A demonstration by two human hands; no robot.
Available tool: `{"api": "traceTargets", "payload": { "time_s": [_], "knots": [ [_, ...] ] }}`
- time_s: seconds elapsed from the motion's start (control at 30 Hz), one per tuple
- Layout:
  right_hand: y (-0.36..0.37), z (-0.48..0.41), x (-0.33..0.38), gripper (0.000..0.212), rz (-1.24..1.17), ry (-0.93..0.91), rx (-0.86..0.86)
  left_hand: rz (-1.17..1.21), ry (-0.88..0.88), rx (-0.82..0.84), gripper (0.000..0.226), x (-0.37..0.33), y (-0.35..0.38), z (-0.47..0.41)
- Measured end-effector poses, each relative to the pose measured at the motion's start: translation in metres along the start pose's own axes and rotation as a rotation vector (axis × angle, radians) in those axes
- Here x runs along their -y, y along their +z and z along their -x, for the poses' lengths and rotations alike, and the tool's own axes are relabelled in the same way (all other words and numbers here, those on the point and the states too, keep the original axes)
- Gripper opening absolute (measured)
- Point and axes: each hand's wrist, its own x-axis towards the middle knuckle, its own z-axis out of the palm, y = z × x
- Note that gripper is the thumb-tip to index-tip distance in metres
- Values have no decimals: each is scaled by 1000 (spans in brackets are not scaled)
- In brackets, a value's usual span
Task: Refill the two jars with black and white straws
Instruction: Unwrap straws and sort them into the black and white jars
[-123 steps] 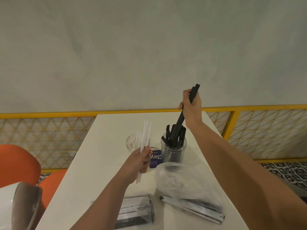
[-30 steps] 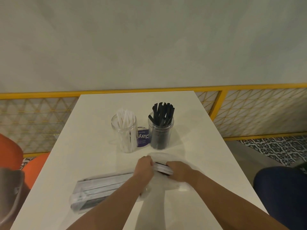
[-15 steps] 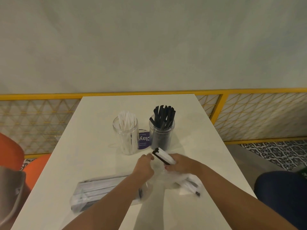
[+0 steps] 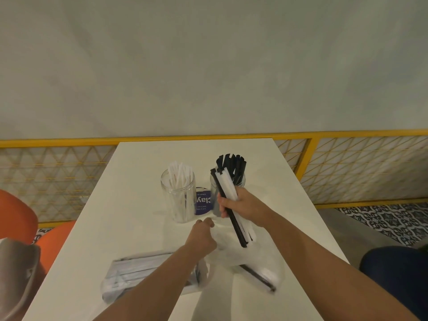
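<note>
Two clear jars stand mid-table: the left jar (image 4: 178, 200) holds white straws, the right jar (image 4: 238, 179) holds black straws. My right hand (image 4: 245, 203) grips a mixed bundle of black and white straws (image 4: 228, 193), lifted and tilted in front of the right jar. My left hand (image 4: 202, 236) is closed on the edge of a clear plastic bag (image 4: 257, 262) that lies on the table with a few straws left inside. A second plastic pack of straws (image 4: 143, 274) lies near the front, partly under my left forearm.
The white table (image 4: 129, 205) runs away from me to a grey wall. A small purple card (image 4: 203, 201) stands between the jars. Yellow lattice railing (image 4: 347, 170) flanks the table. Orange chairs (image 4: 18, 221) sit at the left, and a dark-clad knee (image 4: 398, 269) at the right.
My right hand has pulled the straw bundle out of the bag and raised it toward the jars. My left hand stays on the bag, holding it down.
</note>
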Motion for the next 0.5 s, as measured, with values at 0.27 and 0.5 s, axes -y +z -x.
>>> {"api": "traceTargets", "payload": {
  "time_s": [0.27, 0.5],
  "knots": [
    [1, -8, 26, 10, -123, -76, -57, 109, 136, -382, 23, -17, -26, 11],
    [11, -17, 37, 16, -287, -39, -190, 1031, 313, 277, 62, -35, -62, 25]
  ]
}}
